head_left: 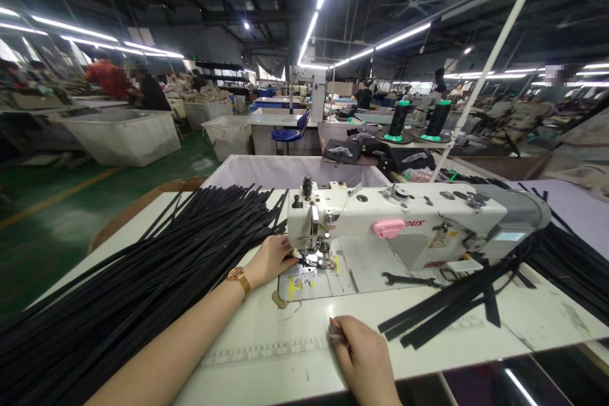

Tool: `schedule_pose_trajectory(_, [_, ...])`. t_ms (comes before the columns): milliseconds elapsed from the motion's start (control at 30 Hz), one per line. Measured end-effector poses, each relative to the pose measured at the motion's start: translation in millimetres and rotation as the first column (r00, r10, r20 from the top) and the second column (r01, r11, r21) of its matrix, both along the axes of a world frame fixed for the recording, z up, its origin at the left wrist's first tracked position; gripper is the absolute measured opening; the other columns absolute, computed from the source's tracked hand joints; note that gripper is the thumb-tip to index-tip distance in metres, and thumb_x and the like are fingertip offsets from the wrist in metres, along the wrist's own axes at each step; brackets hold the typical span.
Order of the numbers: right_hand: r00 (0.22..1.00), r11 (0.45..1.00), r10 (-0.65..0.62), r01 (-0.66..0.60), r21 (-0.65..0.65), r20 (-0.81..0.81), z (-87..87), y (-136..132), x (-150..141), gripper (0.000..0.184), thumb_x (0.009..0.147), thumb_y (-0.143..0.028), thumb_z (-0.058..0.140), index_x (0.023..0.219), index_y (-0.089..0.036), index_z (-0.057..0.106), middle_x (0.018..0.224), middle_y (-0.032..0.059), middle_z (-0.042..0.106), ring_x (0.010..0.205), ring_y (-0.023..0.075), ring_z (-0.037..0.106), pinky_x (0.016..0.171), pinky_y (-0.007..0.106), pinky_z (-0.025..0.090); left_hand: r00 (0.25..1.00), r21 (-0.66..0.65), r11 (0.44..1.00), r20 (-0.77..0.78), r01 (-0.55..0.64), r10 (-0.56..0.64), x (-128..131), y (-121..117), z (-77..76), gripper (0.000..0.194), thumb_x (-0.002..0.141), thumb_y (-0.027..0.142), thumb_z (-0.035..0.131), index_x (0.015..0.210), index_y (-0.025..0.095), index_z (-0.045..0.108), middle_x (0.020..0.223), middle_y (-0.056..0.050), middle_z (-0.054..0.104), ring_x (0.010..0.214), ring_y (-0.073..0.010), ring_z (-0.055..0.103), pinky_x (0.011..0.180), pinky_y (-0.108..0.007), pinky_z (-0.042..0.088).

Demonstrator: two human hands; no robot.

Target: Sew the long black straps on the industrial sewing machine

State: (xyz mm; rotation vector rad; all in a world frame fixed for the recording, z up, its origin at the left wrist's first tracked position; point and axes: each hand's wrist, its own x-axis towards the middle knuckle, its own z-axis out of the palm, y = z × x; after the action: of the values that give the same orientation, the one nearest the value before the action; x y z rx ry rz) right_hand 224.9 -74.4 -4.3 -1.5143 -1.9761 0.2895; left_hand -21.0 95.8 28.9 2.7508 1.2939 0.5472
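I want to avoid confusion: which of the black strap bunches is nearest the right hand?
The small bunch beside the wrench; the large left pile and the far-right pile lie farther from the right hand.

A white sewing machine (354, 206) stands upright right of centre, long, flat black strips (157, 273) lie heaped and roughly parallel across the lower left, and a small dark object (336, 332), partly hidden, shows at lower centre.

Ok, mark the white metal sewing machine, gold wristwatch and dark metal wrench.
White metal sewing machine (413, 247), head view: body front.
Gold wristwatch (236, 273), head view: dial.
Dark metal wrench (411, 280), head view: handle.
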Motion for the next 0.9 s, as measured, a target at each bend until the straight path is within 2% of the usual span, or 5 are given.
schedule_pose_trajectory(200, [0.999, 0.999, -0.017, 0.019, -0.029, 0.049, 8.4, -1.7, -2.3, 0.018, 0.084, -0.013, 0.048, 0.087, -0.022, 0.063, 0.076, 0.001, 0.07, 0.069, 0.0169, 0.065, 0.061, 0.027, 0.04, 1.0, -0.041, 0.999, -0.024, -0.016, 0.015, -0.1, 2.9, -6.1, 0.017, 0.088, 0.034, 0.061, 0.099, 0.022, 0.067, 0.108, -0.004, 0.066, 0.099, -0.025, 0.06, 0.083, -0.036, 0.045])
schedule_pose_trajectory(567, [0.997, 0.994, -0.052, 0.058, -0.096, 0.058, 12.8, -3.6, -4.3, 0.019, 0.083, -0.012, 0.048, 0.088, -0.021, 0.064, 0.077, 0.0023, 0.07, 0.071, 0.018, 0.065, 0.063, 0.027, 0.041, 0.999, -0.056, 0.998, -0.028, -0.02, 0.018, 0.5, 6.5, -2.1, 0.016, 0.088, 0.034, 0.059, 0.092, 0.021, 0.068, 0.099, -0.004, 0.067, 0.092, -0.023, 0.062, 0.081, -0.032, 0.046])
schedule_pose_trajectory(767, [0.999, 0.996, -0.032, 0.035, -0.08, 0.034, 11.6, -3.8, -4.1, 0.019, 0.083, -0.011, 0.048, 0.087, -0.022, 0.064, 0.077, 0.0014, 0.07, 0.072, 0.017, 0.065, 0.064, 0.026, 0.041, 0.995, -0.043, 0.998, -0.094, 0.039, -0.043, -0.3, -14.9, 2.6, 0.021, 0.096, 0.032, 0.048, 0.095, 0.02, 0.065, 0.098, -0.006, 0.065, 0.084, -0.0209, 0.064, 0.075, -0.03, 0.049])
schedule_pose_trajectory(900, [0.998, 0.996, -0.035, 0.038, -0.077, 0.044, 10.7, -2.3, -3.8, 0.019, 0.083, -0.011, 0.048, 0.086, -0.022, 0.063, 0.076, 0.0011, 0.07, 0.07, 0.0168, 0.064, 0.063, 0.026, 0.04, 0.974, 0.0, 0.993, -0.195, 0.118, -0.115, 2.0, -36.9, 0.0, 0.024, 0.097, 0.016, 0.039, 0.102, 0.019, 0.063, 0.099, -0.01, 0.064, 0.087, -0.0217, 0.063, 0.078, -0.032, 0.051])
